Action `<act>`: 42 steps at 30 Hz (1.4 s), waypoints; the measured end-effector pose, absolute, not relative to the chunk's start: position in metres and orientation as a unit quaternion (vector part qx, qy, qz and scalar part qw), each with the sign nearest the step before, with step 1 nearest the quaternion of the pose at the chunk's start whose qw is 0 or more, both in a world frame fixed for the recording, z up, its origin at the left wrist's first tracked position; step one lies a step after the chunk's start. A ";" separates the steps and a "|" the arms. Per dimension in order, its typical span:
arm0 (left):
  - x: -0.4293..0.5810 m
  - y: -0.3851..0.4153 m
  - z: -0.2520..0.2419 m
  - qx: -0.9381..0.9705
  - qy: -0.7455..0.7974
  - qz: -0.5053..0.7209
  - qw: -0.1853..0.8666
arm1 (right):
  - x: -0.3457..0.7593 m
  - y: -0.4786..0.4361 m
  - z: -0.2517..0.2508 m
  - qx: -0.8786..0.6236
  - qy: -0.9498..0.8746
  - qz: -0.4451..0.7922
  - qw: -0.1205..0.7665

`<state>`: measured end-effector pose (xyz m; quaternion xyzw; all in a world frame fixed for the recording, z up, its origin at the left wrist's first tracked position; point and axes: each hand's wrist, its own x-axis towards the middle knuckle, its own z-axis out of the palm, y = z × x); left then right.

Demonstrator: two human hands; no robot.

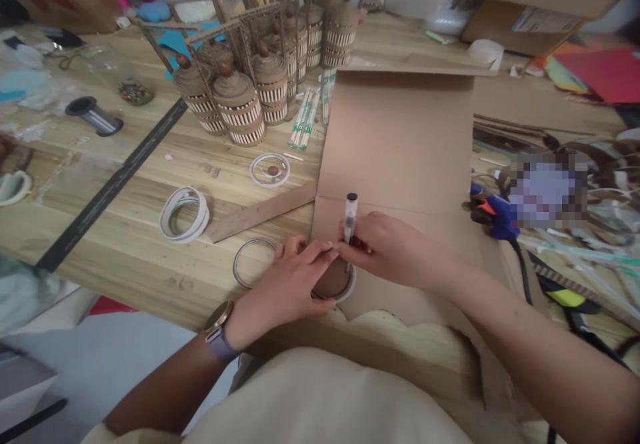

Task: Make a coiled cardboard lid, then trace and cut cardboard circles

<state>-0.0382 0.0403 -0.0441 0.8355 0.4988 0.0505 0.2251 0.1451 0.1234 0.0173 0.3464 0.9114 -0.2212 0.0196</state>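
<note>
My right hand [387,244] grips a pen [351,209] with a clear barrel and a dark end cap. The pen stands nearly upright, its tip inside a thin ring [349,289] lying on a brown cardboard sheet [400,137]. My left hand [295,277] spreads over the ring, with the thumb at its near edge and fingertips at its far side, holding it against the cardboard; part of the ring is hidden. Just left of this hand lies another thin ring [241,267]. A stack of white rings [184,214] and a cardboard strip [265,211] are farther left.
Several bamboo-like lanterns [237,107] with tall handles stand at the back. A blue glue gun [500,217] and its cord lie right of the cardboard, beside tangled strips. White sticks in green-printed wrappers [304,119] and a black spool [95,116] sit left. The sheet's near edge is cut wavy.
</note>
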 end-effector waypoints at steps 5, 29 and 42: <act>-0.039 0.040 -0.045 0.837 0.495 0.064 0.223 | 0.141 0.119 0.016 0.323 0.906 -0.263 0.076; -0.039 0.040 -0.046 0.833 0.497 0.051 0.237 | 0.143 0.117 0.011 0.347 0.877 -0.331 0.031; -0.040 0.039 -0.047 0.837 0.497 0.065 0.219 | 0.142 0.127 0.007 0.291 0.939 -0.181 0.000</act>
